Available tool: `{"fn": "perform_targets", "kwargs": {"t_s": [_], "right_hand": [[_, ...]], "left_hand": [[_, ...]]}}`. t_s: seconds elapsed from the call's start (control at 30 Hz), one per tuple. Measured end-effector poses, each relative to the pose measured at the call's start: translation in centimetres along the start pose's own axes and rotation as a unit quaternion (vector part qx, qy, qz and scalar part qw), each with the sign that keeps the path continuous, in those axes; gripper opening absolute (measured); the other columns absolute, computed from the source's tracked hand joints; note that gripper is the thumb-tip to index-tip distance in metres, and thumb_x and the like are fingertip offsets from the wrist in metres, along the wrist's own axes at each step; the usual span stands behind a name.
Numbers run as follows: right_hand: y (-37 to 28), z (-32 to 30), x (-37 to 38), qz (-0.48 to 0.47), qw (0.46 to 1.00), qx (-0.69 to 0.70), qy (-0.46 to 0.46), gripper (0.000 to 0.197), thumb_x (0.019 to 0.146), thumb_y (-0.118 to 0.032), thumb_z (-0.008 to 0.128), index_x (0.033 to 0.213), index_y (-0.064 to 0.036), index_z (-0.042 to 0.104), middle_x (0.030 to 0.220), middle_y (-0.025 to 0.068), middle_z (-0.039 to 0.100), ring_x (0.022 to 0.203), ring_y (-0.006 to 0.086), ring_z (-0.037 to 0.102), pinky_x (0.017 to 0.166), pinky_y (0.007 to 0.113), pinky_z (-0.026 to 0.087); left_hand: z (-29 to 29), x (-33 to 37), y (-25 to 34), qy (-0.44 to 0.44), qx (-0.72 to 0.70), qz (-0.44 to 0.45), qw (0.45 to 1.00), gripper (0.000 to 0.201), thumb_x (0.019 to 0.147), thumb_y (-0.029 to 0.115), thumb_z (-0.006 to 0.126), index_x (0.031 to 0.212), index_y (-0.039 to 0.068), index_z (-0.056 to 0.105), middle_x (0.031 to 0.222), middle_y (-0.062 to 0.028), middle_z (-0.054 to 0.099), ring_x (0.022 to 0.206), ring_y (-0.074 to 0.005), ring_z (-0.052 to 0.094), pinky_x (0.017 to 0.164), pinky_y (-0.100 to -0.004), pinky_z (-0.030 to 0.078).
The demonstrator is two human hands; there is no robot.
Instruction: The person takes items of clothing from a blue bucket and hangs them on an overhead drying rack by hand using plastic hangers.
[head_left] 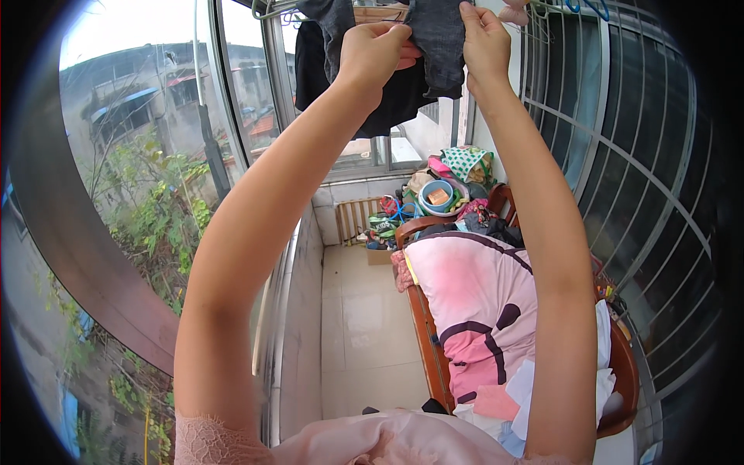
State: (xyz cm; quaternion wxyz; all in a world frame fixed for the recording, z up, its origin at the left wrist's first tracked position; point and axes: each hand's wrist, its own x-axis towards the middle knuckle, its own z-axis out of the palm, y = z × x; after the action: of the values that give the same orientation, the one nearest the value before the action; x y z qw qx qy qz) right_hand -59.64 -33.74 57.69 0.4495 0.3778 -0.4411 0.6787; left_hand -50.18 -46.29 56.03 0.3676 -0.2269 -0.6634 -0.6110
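Note:
Both my arms are raised toward the top of the head view. My left hand (377, 54) is closed in a pinch at the left edge of a dark grey garment (439, 58). At its right edge, my right hand (487, 45) also pinches the cloth between thumb and fingers. The garment's upper part runs out of the picture, so its exact kind cannot be told. Another dark grey cloth piece (332, 27) hangs left of my left hand. Behind them hangs a larger black garment (387, 116).
Wire hangers (271, 9) and a blue hanger (589, 8) are overhead. Windows stand on the left, a barred window (620, 116) on the right. Below, a wooden bench (434, 349) bears a pink cushion (473, 287) and folded cloths. Basins (436, 195) and bags are piled at the far end.

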Motion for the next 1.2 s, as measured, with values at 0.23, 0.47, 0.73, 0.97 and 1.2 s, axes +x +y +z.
{"fn": "perform_targets", "kwargs": {"t_s": [0.23,0.47,0.73,0.97,1.2], "right_hand": [[-0.4,1.5,-0.9,0.003,1.0,0.009,-0.005,0.024,0.09,-0.021,0.053,0.076,-0.0022,0.055,0.065,-0.0006,0.049,0.062,0.0074,0.042,0.057,0.024,0.036],[0.8,1.2,0.3,0.002,0.995,0.102,-0.004,0.022,0.09,-0.021,0.053,0.078,-0.0031,0.056,0.068,-0.0009,0.052,0.064,0.0072,0.045,0.059,0.022,0.037],[-1.9,0.8,-2.2,0.169,0.974,0.066,-0.136,0.031,0.085,-0.033,0.06,0.077,-0.0039,0.061,0.068,-0.001,0.056,0.059,0.0067,0.049,0.053,0.021,0.039],[-1.7,-0.3,-2.7,0.207,0.964,0.05,-0.162,0.035,0.074,-0.038,0.071,0.094,-0.0112,0.062,0.077,-0.0059,0.058,0.07,0.0037,0.052,0.063,0.018,0.037],[-0.4,-0.4,-1.9,0.182,0.966,0.064,-0.17,0.035,0.074,-0.032,0.071,0.092,-0.0036,0.06,0.085,0.0025,0.06,0.078,0.0097,0.059,0.065,0.022,0.046]], "left_hand": [[0.9,0.2,-0.7,0.072,-0.034,-0.042,0.996,0.027,0.087,0.018,0.042,0.084,-0.004,0.057,0.077,-0.011,0.06,0.065,-0.0188,0.058,0.058,-0.03,0.048],[0.9,1.6,-2.9,0.091,-0.004,0.074,0.993,0.034,0.089,0.027,0.047,0.082,-0.004,0.058,0.066,-0.0065,0.056,0.065,-0.0125,0.052,0.062,-0.028,0.042],[0.5,-0.7,-2.0,0.005,-0.048,0.009,0.999,0.035,0.084,0.035,0.06,0.081,0.0,0.06,0.07,-0.0019,0.059,0.058,-0.0069,0.055,0.049,-0.0207,0.044],[0.0,-0.9,-2.2,0.04,-0.009,-0.01,0.999,0.027,0.078,0.031,0.068,0.084,0.006,0.057,0.072,-0.0002,0.057,0.062,-0.0069,0.055,0.054,-0.0197,0.044],[-1.5,0.1,-2.7,0.005,0.005,0.002,1.0,0.018,0.08,0.027,0.067,0.086,0.013,0.058,0.079,0.0045,0.06,0.071,-0.0038,0.055,0.066,-0.0218,0.045]]}}
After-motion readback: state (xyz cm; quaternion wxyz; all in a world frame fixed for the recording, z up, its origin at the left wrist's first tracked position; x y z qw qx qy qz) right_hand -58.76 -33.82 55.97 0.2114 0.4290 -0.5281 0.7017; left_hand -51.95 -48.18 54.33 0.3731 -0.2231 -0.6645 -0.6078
